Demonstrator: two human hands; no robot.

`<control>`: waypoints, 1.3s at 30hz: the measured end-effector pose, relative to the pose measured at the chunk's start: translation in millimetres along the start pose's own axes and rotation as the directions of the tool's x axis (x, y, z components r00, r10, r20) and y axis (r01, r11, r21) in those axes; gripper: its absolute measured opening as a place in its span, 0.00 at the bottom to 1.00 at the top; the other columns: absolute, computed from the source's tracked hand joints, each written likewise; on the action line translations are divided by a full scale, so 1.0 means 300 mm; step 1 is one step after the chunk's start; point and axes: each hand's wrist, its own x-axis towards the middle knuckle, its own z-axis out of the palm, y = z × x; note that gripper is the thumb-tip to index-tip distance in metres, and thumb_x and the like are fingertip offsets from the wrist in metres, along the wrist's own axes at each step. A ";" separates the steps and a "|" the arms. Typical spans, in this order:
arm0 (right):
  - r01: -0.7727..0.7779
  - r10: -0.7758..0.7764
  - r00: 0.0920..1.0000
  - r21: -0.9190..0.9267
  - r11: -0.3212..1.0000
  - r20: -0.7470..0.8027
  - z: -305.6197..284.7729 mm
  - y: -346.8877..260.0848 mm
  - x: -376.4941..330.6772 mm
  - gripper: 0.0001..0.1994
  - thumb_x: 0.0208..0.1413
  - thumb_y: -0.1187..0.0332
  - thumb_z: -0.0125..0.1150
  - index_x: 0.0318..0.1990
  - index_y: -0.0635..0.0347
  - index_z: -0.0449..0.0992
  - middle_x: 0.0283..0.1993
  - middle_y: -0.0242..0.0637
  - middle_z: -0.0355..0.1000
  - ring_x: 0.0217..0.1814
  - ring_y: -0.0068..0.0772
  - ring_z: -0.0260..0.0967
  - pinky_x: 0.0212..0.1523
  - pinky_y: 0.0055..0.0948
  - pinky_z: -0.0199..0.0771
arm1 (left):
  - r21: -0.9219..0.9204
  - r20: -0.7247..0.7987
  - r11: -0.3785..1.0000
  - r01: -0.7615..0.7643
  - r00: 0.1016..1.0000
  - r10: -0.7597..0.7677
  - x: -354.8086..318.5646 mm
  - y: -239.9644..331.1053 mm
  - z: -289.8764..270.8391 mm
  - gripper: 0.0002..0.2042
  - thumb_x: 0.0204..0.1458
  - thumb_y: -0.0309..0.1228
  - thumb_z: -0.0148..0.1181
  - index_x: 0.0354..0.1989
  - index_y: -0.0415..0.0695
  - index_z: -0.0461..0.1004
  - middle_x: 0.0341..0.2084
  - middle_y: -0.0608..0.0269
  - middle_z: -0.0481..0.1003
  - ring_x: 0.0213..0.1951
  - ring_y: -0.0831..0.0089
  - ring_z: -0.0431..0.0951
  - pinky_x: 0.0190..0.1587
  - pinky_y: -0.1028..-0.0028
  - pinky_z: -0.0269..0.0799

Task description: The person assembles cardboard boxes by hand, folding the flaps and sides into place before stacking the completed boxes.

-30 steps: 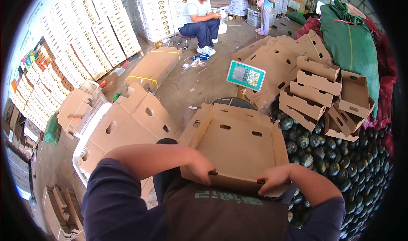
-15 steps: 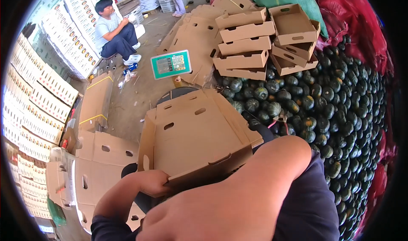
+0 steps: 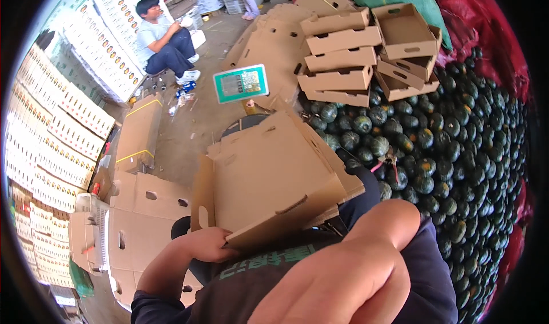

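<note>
A flat, partly unfolded brown cardboard box with punched hand slots is held tilted in front of my chest. My left hand grips its near lower edge, thumb on top. My bare right forearm fills the lower middle of the view, bent across my dark shirt. It covers the right hand, so where that hand sits on the box is hidden. A green-rimmed scale display stands just beyond the box.
A heap of dark green squashes fills the right side. Folded open cartons are stacked behind it. Flat cardboard sheets lie at my left. Printed white cartons line the left wall. A person sits at the back.
The view has swung right and down. The box has tilted and come closer to my chest. My right arm has risen across the lower view and now hides the right hand.
</note>
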 end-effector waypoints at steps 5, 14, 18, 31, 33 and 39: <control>-0.038 0.035 0.998 0.071 0.997 0.043 -0.019 -0.011 -0.022 0.09 0.51 0.75 0.46 0.36 0.73 0.68 0.36 0.43 0.68 0.36 0.37 0.66 0.37 0.27 0.67 | -0.068 0.036 0.983 0.171 0.985 -0.169 -0.015 0.083 -0.056 0.15 0.46 0.35 0.56 0.42 0.41 0.71 0.34 0.50 0.74 0.37 0.60 0.75 0.39 0.70 0.68; -0.475 -0.173 0.589 -0.512 0.715 -0.789 -0.308 -0.357 -0.294 0.08 0.51 0.66 0.52 0.37 0.57 0.67 0.36 0.36 0.67 0.38 0.29 0.65 0.29 0.23 0.64 | -0.625 -0.748 0.423 -0.656 0.659 -0.083 -0.055 -0.200 0.088 0.21 0.45 0.24 0.58 0.51 0.38 0.65 0.48 0.57 0.69 0.50 0.68 0.67 0.50 0.68 0.63; -0.709 0.234 -0.115 0.245 0.662 -0.965 -0.583 -0.332 -0.630 0.24 0.57 0.50 0.43 0.54 0.57 0.61 0.56 0.36 0.61 0.51 0.34 0.62 0.35 0.26 0.64 | -0.512 -0.858 0.180 -0.840 0.495 -0.133 0.130 -0.168 0.046 0.21 0.46 0.25 0.57 0.51 0.38 0.65 0.48 0.57 0.68 0.51 0.68 0.67 0.51 0.68 0.63; -0.077 0.268 0.708 0.305 0.949 -0.654 -0.385 -0.342 -0.388 0.25 0.59 0.52 0.35 0.57 0.61 0.57 0.56 0.44 0.61 0.55 0.44 0.60 0.53 0.43 0.63 | -0.540 -0.842 0.230 -0.810 0.523 -0.136 0.233 -0.300 0.071 0.22 0.50 0.28 0.54 0.54 0.38 0.62 0.50 0.57 0.67 0.53 0.68 0.65 0.53 0.67 0.62; -0.105 0.029 0.497 -0.027 0.994 -0.867 -0.380 -0.355 -0.395 0.26 0.59 0.51 0.36 0.57 0.60 0.58 0.56 0.43 0.61 0.56 0.44 0.59 0.53 0.44 0.62 | -0.634 -0.747 0.303 -0.711 0.665 -0.002 0.201 -0.342 0.114 0.22 0.50 0.29 0.54 0.55 0.38 0.62 0.51 0.57 0.67 0.53 0.67 0.65 0.53 0.66 0.62; -0.349 -0.383 0.533 -0.608 0.713 -0.755 -0.421 -0.498 -0.401 0.14 0.57 0.55 0.44 0.37 0.58 0.64 0.38 0.32 0.65 0.43 0.29 0.62 0.45 0.30 0.65 | -0.530 -0.836 0.517 -0.672 0.310 -0.453 0.128 -0.336 -0.017 0.18 0.56 0.35 0.47 0.52 0.39 0.63 0.49 0.59 0.66 0.51 0.70 0.65 0.52 0.69 0.61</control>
